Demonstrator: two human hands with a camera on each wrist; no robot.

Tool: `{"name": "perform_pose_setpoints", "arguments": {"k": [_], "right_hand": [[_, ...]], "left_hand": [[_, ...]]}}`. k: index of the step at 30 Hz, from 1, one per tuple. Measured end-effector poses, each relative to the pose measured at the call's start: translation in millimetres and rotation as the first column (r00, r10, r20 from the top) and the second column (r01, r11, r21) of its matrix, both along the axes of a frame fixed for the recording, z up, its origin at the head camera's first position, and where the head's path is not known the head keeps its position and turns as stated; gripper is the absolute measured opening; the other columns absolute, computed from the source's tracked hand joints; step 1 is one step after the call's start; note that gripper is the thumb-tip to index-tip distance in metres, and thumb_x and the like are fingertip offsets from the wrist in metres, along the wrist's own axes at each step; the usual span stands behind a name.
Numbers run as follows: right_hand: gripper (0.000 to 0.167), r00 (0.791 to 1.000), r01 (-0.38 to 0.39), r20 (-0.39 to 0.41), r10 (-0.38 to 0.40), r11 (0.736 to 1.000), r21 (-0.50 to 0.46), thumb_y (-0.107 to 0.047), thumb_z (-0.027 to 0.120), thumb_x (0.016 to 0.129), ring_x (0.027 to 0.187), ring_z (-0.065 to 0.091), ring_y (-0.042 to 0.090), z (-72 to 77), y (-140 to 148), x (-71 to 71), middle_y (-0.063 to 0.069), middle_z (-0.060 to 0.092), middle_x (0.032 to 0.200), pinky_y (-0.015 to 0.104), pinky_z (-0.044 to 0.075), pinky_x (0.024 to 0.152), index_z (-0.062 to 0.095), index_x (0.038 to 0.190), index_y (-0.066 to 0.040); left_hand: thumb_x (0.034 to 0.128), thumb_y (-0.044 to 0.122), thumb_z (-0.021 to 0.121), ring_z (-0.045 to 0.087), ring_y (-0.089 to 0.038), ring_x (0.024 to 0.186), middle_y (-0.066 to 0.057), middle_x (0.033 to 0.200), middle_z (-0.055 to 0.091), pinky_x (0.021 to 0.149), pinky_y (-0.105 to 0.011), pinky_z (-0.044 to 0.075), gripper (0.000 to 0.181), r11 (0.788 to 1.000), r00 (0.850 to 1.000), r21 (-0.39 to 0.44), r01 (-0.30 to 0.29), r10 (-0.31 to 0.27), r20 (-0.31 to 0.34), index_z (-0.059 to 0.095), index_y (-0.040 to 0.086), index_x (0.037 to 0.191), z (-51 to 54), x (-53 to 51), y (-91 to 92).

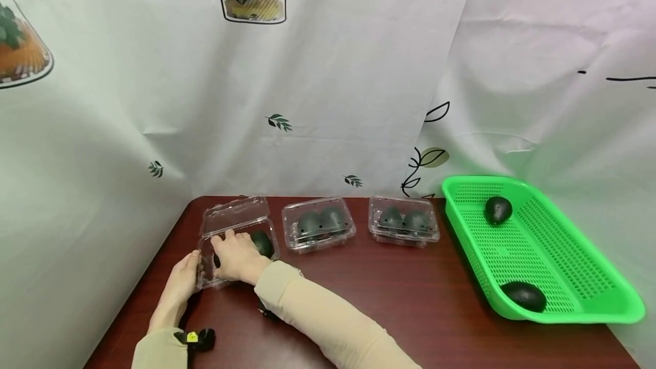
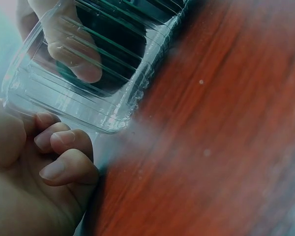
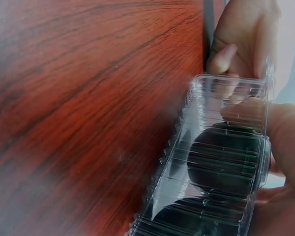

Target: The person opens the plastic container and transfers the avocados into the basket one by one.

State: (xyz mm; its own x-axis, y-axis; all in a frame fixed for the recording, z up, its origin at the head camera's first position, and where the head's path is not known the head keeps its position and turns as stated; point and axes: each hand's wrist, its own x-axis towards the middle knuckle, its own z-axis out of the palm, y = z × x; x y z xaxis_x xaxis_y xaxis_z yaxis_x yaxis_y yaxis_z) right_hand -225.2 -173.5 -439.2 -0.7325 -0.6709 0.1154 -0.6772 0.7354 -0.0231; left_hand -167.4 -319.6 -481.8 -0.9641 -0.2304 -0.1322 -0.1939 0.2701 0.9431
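An open clear plastic clamshell box [image 1: 238, 244] stands at the table's left, its lid [image 1: 236, 213] tipped back toward the wall. My left hand [image 1: 179, 281] holds its left end, with curled fingers at the box corner in the left wrist view. From above, my right hand [image 1: 238, 255] reaches inside and grips a dark avocado [image 3: 226, 157], mostly covered by the hand in the head view. Its thumb shows through the clear wall in the left wrist view. Beside that hand a second avocado [image 1: 262, 243] lies in the same box.
Two closed clamshell boxes, one in the middle [image 1: 319, 225] and one farther right [image 1: 404, 222], each hold two avocados. A green plastic basket [image 1: 589, 266] at the right holds one avocado [image 1: 497, 210] at the back and another [image 1: 524, 296] at the front. A patterned cloth hangs behind the table [image 1: 389, 300].
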Motion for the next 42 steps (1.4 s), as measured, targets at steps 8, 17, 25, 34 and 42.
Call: {"name": "perform_pose_setpoints", "arguments": {"k": [8, 17, 25, 34, 42], "right_hand": [[0.058, 0.997, -0.07, -0.021, 0.069, 0.996, -0.052, -0.051, 0.075, 0.08, 0.095, 0.056, 0.012, 12.9, 9.3, 0.1, -0.002, 0.052, 0.113, 0.025, 0.046, 0.082, 0.054, 0.127, -0.025], [0.061, 0.993, -0.114, 0.009, 0.116, 0.986, -0.126, -0.044, 0.076, 0.082, 0.098, 0.052, 0.012, 39.6, 28.0, 0.3, 0.0, 0.05, 0.121, 0.023, 0.047, 0.077, 0.051, 0.134, -0.024], [0.061, 0.988, -0.156, -0.035, 0.153, 0.982, -0.104, -0.041, 0.076, 0.084, 0.104, 0.052, 0.016, 62.5, 69.5, -7.3, 0.004, 0.048, 0.129, 0.026, 0.048, 0.079, 0.049, 0.135, -0.021], [0.058, 0.984, -0.169, -0.074, 0.162, 0.981, -0.094, -0.034, 0.076, 0.085, 0.106, 0.052, 0.023, 82.0, 136.2, -20.4, 0.009, 0.047, 0.129, 0.034, 0.047, 0.086, 0.05, 0.133, -0.015], [0.059, 0.983, -0.151, -0.118, 0.139, 0.983, -0.104, -0.028, 0.078, 0.083, 0.107, 0.053, 0.028, 102.0, 199.3, -36.1, 0.013, 0.048, 0.128, 0.039, 0.048, 0.088, 0.051, 0.134, -0.011]], "left_hand": [[0.107, 0.043, 0.025, 0.046, -0.01, 0.062, 0.001, 0.075, 0.046, 0.054, -0.029, 0.043, 0.043, 1.0, 1.0, -0.001, -0.005, 0.005, 0.003, 0.045, 0.009, 0.091, -0.4, 0.5, -0.3], [0.1067, 0.043, 0.026, 0.046, -0.008, 0.061, 0.002, 0.075, 0.045, 0.053, -0.028, 0.042, 0.044, 1.0, 1.0, 0.003, -0.006, 0.006, -0.019, 0.045, 0.007, 0.091, -3.0, 3.5, -3.4], [0.1069, 0.042, 0.028, 0.047, -0.007, 0.062, 0.003, 0.074, 0.044, 0.052, -0.024, 0.041, 0.041, 0.999, 1.0, 0.042, -0.009, 0.011, -0.025, 0.045, 0.009, 0.088, -3.6, 0.9, -1.9], [0.107, 0.042, 0.026, 0.047, -0.006, 0.062, 0.002, 0.078, 0.045, 0.053, -0.026, 0.042, 0.042, 1.0, 1.0, 0.022, 0.002, -0.001, -0.013, 0.045, 0.007, 0.091, -2.0, -0.2, -0.9], [0.107, 0.042, 0.026, 0.047, -0.006, 0.063, 0.003, 0.076, 0.044, 0.053, -0.026, 0.041, 0.042, 1.0, 1.0, 0.011, 0.002, -0.002, -0.01, 0.044, 0.008, 0.089, -3.4, -0.2, -2.4]]}}
